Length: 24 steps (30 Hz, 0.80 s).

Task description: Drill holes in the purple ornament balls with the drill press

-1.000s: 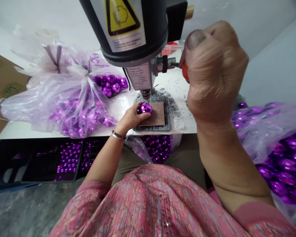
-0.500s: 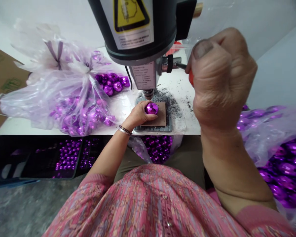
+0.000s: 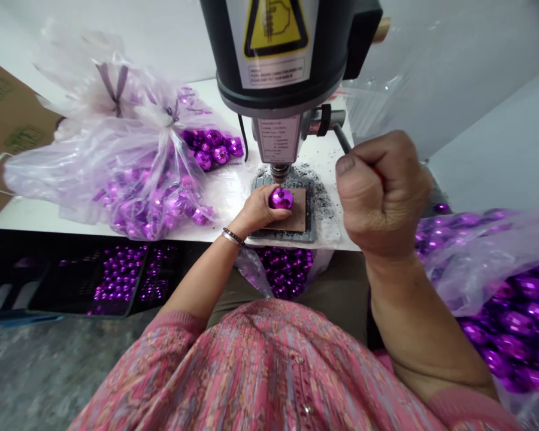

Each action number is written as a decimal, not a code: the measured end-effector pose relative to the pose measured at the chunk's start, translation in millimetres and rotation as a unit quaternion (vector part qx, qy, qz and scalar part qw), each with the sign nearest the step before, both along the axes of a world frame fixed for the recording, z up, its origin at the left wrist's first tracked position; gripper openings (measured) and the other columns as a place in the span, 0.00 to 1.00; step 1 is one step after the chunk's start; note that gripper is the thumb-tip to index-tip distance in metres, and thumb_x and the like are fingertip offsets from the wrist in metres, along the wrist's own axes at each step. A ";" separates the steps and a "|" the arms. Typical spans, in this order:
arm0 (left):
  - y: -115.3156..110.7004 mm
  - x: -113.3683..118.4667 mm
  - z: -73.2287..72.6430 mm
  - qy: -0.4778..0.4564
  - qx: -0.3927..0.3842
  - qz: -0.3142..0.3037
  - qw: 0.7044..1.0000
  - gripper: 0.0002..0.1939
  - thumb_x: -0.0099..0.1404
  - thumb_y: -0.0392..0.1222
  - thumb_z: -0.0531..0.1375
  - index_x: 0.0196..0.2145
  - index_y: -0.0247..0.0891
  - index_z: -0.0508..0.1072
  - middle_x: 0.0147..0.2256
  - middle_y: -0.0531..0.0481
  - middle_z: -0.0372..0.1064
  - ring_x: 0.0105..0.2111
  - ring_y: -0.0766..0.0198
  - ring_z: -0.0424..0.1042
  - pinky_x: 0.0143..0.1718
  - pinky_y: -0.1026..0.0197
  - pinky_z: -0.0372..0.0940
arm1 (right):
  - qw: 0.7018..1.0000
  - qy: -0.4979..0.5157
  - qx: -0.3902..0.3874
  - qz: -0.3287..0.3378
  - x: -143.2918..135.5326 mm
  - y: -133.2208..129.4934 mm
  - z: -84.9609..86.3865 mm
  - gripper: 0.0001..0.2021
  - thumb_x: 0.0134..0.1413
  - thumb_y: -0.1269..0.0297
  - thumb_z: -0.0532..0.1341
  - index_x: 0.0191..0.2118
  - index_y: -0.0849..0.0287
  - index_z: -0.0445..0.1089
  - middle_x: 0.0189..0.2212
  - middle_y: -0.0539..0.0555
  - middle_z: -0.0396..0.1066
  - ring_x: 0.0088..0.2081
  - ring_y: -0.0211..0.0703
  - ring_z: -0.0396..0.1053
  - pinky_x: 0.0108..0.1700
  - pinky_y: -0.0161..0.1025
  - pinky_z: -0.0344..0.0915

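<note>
On the white table (image 3: 27,212), knotted plastic bags (image 3: 67,164) of purple balls (image 3: 220,154), dark shavings (image 3: 324,203), a grey drill-press base (image 3: 311,226).

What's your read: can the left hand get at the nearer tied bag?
Probably yes, if it first lets go: the left hand holds a purple ball under the drill press, but the nearer tied bag lies to its left with nothing tall between.

drill press (image 3: 281,99): 1 | board (image 3: 299,211): 1 | held ball (image 3: 282,199): 1 | hands (image 3: 384,194): 2

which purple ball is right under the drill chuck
The faceted ball held in the left hand; the other purple balls lie away from the drill chuck.
</note>
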<state>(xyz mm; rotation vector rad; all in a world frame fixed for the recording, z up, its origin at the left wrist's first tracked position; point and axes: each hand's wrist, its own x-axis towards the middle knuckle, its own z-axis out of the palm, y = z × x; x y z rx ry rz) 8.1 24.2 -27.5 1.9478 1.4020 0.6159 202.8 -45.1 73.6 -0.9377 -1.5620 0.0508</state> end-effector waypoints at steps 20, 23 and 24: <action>-5.6 5.8 -5.8 -0.044 0.002 0.027 0.999 0.19 0.53 0.43 0.76 0.40 0.37 0.79 0.37 0.48 0.76 0.42 0.51 0.75 0.52 0.48 0.69 | 0.989 0.143 0.047 -0.014 -15.0 20.5 16.6 0.21 0.69 0.55 0.54 0.24 0.59 0.56 0.21 0.49 0.55 0.25 0.30 0.55 0.32 0.35 0.55; -22.0 2.2 0.4 -0.045 -0.006 0.062 0.997 0.19 0.54 0.45 0.75 0.42 0.38 0.79 0.38 0.48 0.78 0.41 0.53 0.75 0.49 0.51 0.70 | 0.986 0.166 -0.010 0.008 -13.3 34.2 56.4 0.17 0.66 0.67 0.53 0.24 0.58 0.54 0.20 0.48 0.55 0.24 0.29 0.55 0.35 0.36 0.58; -30.1 -0.4 2.6 -0.042 -0.015 0.064 0.997 0.20 0.55 0.46 0.75 0.43 0.38 0.79 0.39 0.47 0.78 0.42 0.53 0.76 0.49 0.51 0.70 | 0.984 0.173 -0.029 0.015 -12.5 37.9 64.4 0.17 0.66 0.68 0.52 0.24 0.58 0.55 0.20 0.48 0.55 0.24 0.29 0.57 0.36 0.35 0.58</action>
